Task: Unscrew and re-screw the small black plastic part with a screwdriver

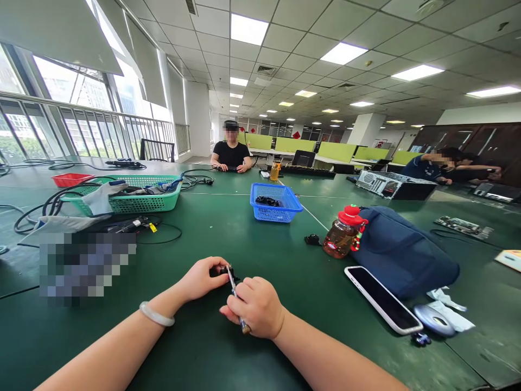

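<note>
My left hand (205, 281) pinches a small black part (232, 273) down on the green tabletop, its thumb and fingers on the part's left side. What kind of part it is I cannot make out. In my right hand (257, 307) is a slim screwdriver (232, 282), held in a closed grip. Its shaft leans up and to the left, with the tip at the black part between the hands. The handle end pokes out below the fist. A blue plastic basket (277, 213) with black pieces inside stands beyond my hands.
Left lies a green basket (163, 203) with gloves and cables, near a red tray (71, 179). To the right are a red-lidded bottle (340, 239), a dark blue bag (402, 250), a phone (382, 298) and a computer case (394, 186). A person (231, 149) sits opposite.
</note>
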`<state>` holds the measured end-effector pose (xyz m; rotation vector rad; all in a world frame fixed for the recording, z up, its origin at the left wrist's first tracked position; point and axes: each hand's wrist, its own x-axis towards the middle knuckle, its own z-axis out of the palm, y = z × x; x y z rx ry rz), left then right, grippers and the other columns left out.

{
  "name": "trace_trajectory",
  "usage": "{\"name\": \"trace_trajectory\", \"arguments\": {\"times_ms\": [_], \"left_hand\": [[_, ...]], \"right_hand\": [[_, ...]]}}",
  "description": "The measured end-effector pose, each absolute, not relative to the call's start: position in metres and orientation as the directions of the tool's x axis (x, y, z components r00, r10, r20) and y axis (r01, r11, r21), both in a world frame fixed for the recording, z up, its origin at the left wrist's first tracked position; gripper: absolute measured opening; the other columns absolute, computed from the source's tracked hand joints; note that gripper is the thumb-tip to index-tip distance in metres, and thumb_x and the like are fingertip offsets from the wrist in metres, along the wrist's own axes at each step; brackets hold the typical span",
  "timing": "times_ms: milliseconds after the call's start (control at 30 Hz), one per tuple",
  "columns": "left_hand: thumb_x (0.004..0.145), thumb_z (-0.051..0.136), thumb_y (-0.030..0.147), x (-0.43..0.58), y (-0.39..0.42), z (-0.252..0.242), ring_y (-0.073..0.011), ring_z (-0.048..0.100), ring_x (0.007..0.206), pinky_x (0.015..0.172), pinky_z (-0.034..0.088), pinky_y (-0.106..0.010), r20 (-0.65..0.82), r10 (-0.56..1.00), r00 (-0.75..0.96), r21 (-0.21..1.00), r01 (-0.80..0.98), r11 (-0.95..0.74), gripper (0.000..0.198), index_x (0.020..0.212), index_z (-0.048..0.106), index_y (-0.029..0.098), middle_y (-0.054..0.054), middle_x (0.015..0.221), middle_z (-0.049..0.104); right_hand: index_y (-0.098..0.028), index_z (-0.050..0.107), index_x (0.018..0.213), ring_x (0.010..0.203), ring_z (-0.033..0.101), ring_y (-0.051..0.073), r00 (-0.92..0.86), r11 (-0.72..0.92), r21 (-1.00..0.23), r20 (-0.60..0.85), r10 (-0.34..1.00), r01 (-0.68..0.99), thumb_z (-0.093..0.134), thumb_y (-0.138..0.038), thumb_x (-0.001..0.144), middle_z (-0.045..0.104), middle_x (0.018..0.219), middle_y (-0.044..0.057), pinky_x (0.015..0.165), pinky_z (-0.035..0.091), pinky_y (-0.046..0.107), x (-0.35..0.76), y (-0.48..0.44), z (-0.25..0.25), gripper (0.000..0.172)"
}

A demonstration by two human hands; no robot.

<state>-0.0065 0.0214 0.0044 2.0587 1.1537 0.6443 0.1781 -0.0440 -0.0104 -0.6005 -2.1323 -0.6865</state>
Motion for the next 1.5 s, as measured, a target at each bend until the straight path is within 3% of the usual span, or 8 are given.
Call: {"name": "trace_trajectory", "arguments": {"times_ms": [133, 267, 433, 633, 867, 1200, 1500], "left_hand": [[0.07, 0.065, 0.038, -0.003, 0.015, 0.004, -0.0137, 0.056, 0.075, 0.074, 0.047, -0.026, 0.104, 0.863, 0.494, 0.723, 0.558, -0.407, 0.046, 0.112, 0.058, 0.021, 0.002, 0.078, 0.06], [0.074, 0.062, 0.037, 0.0, 0.011, 0.003, -0.0146, 0.059, 0.079, 0.079, 0.047, -0.028, 0.142, 0.861, 0.488, 0.714, 0.552, -0.431, 0.056, 0.126, 0.049, 0.024, 0.001, 0.08, 0.061], [0.074, 0.063, 0.038, -0.002, 0.011, 0.001, -0.0161, 0.059, 0.084, 0.081, 0.048, -0.03, 0.138, 0.836, 0.53, 0.642, 0.596, -0.483, 0.046, 0.117, 0.057, 0.024, -0.002, 0.091, 0.064], [0.076, 0.061, 0.04, -0.003, 0.011, 0.001, -0.0191, 0.058, 0.094, 0.087, 0.047, -0.032, 0.148, 0.82, 0.554, 0.575, 0.626, -0.527, 0.032, 0.103, 0.061, 0.024, -0.004, 0.102, 0.064], [0.074, 0.065, 0.036, -0.001, 0.012, 0.001, -0.02, 0.057, 0.099, 0.091, 0.046, -0.034, 0.145, 0.8, 0.582, 0.551, 0.624, -0.554, 0.026, 0.097, 0.062, 0.024, -0.003, 0.101, 0.064], [0.074, 0.061, 0.031, -0.002, 0.01, 0.004, -0.0196, 0.057, 0.096, 0.088, 0.047, -0.033, 0.15, 0.794, 0.589, 0.554, 0.615, -0.561, 0.025, 0.098, 0.063, 0.024, -0.003, 0.1, 0.065], [0.081, 0.056, 0.029, -0.004, 0.011, 0.001, -0.0182, 0.057, 0.103, 0.096, 0.045, -0.033, 0.128, 0.778, 0.615, 0.563, 0.601, -0.567, 0.028, 0.107, 0.062, 0.025, -0.002, 0.109, 0.065]], "right_hand": [[-0.012, 0.052, 0.066, 0.064, 0.029, 0.009, -0.49, 0.722, 0.216, 0.85, 0.192, 0.658, 0.04, -0.033, 0.098, 0.039, 0.064, 0.002, 0.062, 0.013, 0.024, 0.183, -0.041, -0.006, 0.04], [-0.012, 0.054, 0.065, 0.063, 0.03, 0.009, -0.473, 0.729, 0.193, 0.858, 0.199, 0.657, 0.038, -0.031, 0.098, 0.039, 0.063, 0.003, 0.062, 0.015, 0.024, 0.19, -0.039, -0.002, 0.041], [-0.012, 0.051, 0.06, 0.062, 0.029, 0.009, -0.477, 0.768, 0.154, 0.852, 0.215, 0.622, 0.037, -0.032, 0.098, 0.037, 0.062, 0.003, 0.061, 0.016, 0.024, 0.194, -0.039, -0.003, 0.045], [-0.012, 0.052, 0.062, 0.061, 0.029, 0.008, -0.553, 0.781, 0.201, 0.806, 0.211, 0.591, 0.038, -0.041, 0.098, 0.035, 0.061, 0.001, 0.061, 0.018, 0.022, 0.193, -0.04, -0.009, 0.048], [-0.012, 0.049, 0.06, 0.06, 0.027, 0.008, -0.599, 0.849, 0.18, 0.78, 0.184, 0.496, 0.035, -0.043, 0.099, 0.034, 0.06, 0.001, 0.06, 0.016, 0.022, 0.189, -0.044, -0.009, 0.052], [-0.014, 0.049, 0.057, 0.059, 0.025, 0.01, -0.614, 0.889, 0.126, 0.764, 0.197, 0.441, 0.038, -0.041, 0.096, 0.035, 0.06, 0.002, 0.057, 0.013, 0.023, 0.185, -0.046, -0.006, 0.049], [-0.015, 0.054, 0.065, 0.061, 0.029, 0.009, -0.657, 0.878, 0.08, 0.695, 0.291, 0.473, 0.039, -0.042, 0.095, 0.041, 0.067, 0.002, 0.057, 0.018, 0.02, 0.187, -0.04, -0.017, 0.043]]}}
